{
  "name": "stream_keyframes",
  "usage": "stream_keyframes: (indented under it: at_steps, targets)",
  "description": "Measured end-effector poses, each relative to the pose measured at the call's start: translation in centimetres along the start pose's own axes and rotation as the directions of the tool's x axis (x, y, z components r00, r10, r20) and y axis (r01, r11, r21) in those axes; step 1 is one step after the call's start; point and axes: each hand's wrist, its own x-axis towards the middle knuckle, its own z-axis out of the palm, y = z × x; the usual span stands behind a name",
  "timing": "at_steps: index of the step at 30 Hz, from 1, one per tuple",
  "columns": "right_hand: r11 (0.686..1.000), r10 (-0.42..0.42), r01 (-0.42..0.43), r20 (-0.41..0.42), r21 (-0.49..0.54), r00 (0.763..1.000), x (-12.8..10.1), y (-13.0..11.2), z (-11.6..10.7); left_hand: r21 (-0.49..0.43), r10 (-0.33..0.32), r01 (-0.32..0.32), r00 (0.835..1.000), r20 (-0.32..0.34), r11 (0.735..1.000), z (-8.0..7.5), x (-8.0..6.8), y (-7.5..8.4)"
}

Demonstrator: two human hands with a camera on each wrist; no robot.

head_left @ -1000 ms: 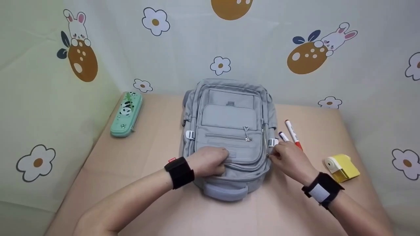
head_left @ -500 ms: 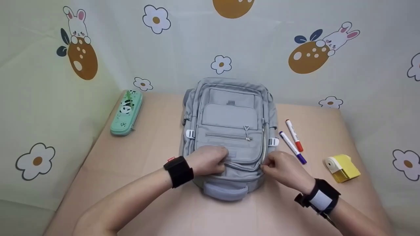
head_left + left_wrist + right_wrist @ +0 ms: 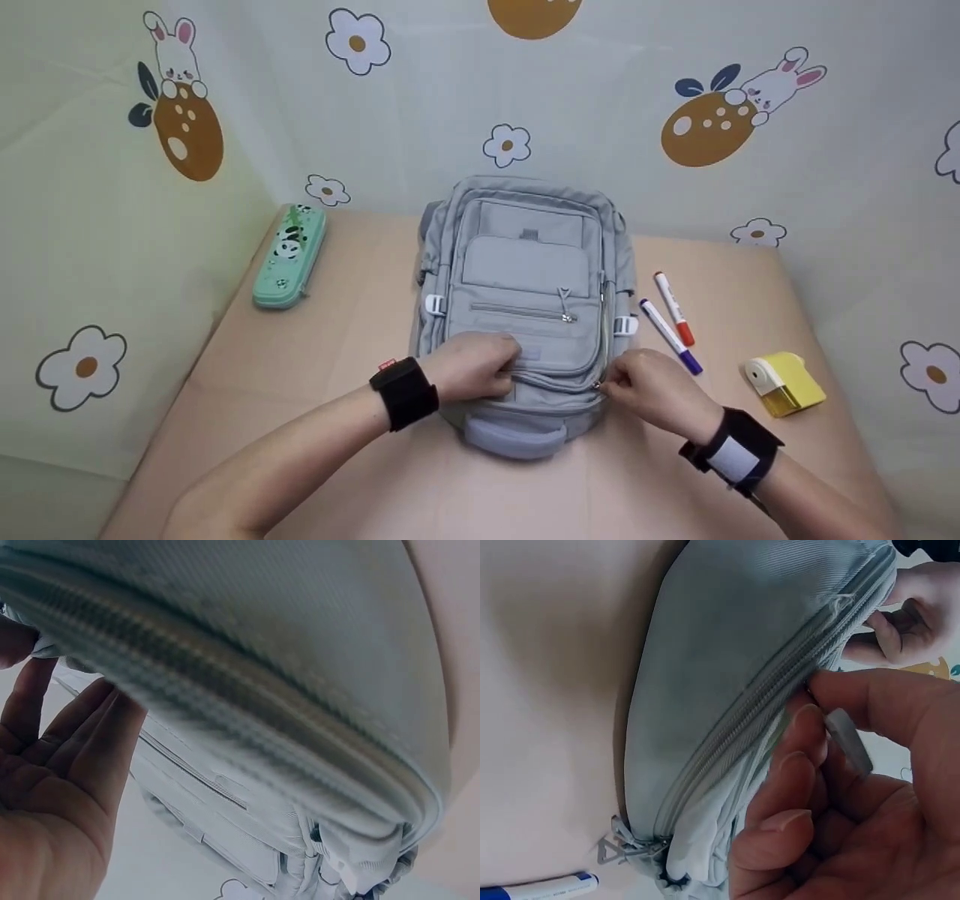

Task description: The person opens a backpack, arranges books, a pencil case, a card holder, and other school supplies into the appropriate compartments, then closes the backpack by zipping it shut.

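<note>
A grey backpack [image 3: 525, 262] lies on its back on the table, its padded top handle [image 3: 517, 439] toward me. My left hand [image 3: 472, 367] pinches the fabric at the front pocket's near edge; the left wrist view shows thumb and fingers at that fold, beside a long zipper [image 3: 225, 682]. At the bag's lower right corner my right hand [image 3: 656, 394] holds a zipper pull [image 3: 847, 741] between thumb and curled fingers. Behind those fingers, the pocket's zipper line is parted along the right side, with pale lining [image 3: 697, 844] showing.
Right of the bag lie a blue-capped marker [image 3: 670, 336] and a red-capped marker [image 3: 675, 309]. A yellow and white pencil sharpener [image 3: 784, 384] stands farther right. On the far left is a green panda pencil case [image 3: 290, 259]. A patterned cloth wall rises behind the table.
My right hand has moved toward me and left along the bag's right edge to its lower corner, uncovering the markers. The left hand keeps its grip in place.
</note>
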Motion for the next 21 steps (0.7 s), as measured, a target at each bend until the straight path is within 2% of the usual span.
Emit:
stream_keyframes:
  at_steps: [3, 12, 18, 21]
  targets:
    - [1.0, -0.008, 0.008, -0.003, -0.002, 1.0, 0.0, 0.0, -0.1, 0.029, 0.031, -0.031, 0.999, -0.006, 0.999, 0.0, -0.4, -0.2]
    - [0.997, 0.041, -0.04, -0.009, 0.071, 0.999, -0.2, 0.0, -0.8, 0.106, 0.092, -0.089, 0.996, -0.022, 0.99, -0.2, -2.4, -1.4]
    - [0.996, 0.049, -0.047, -0.023, 0.072, 0.999, -0.1, -0.1, -0.9, 0.279, 0.123, -0.107, 0.992, -0.04, 0.954, 0.1, -3.4, -2.2]
    - [0.996, 0.054, -0.052, -0.026, 0.075, 0.998, -0.2, -0.1, -1.0, 0.315, 0.15, -0.121, 0.986, -0.07, 0.941, 0.2, -3.6, -2.4]
